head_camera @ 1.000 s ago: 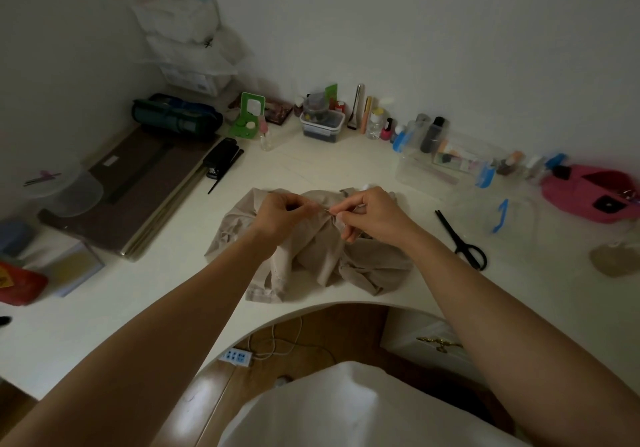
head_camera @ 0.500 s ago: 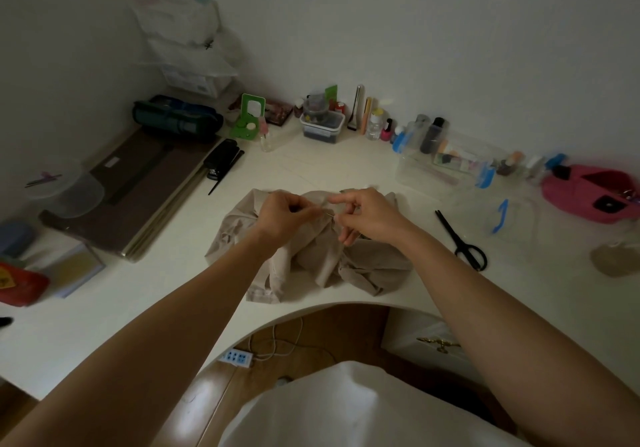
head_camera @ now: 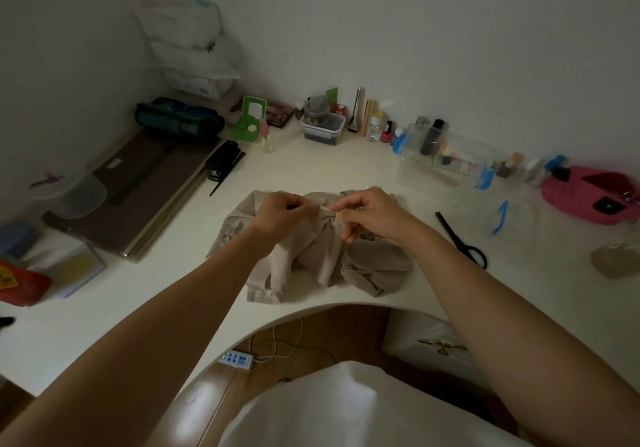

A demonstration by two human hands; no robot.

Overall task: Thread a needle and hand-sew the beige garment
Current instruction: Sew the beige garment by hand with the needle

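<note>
A black stapler [head_camera: 223, 160] lies on the white desk [head_camera: 156, 273], out beyond the left hand [head_camera: 280, 214] and to its left. That hand's fingers are curled, and its thumb and forefinger pinch a raised fold of the beige garment [head_camera: 311, 259], which lies bunched on the desk under and between both hands. The right hand [head_camera: 375, 216], just beside the left, pinches the same fold. A needle, if one is there, is too small to tell. Black scissors [head_camera: 462, 240] lie to the right of that hand, and a pink pouch [head_camera: 588, 198] lies farther right.

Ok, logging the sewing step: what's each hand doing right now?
Left hand: pinching a fold of the beige garment.
Right hand: pinching the same fold.
</note>
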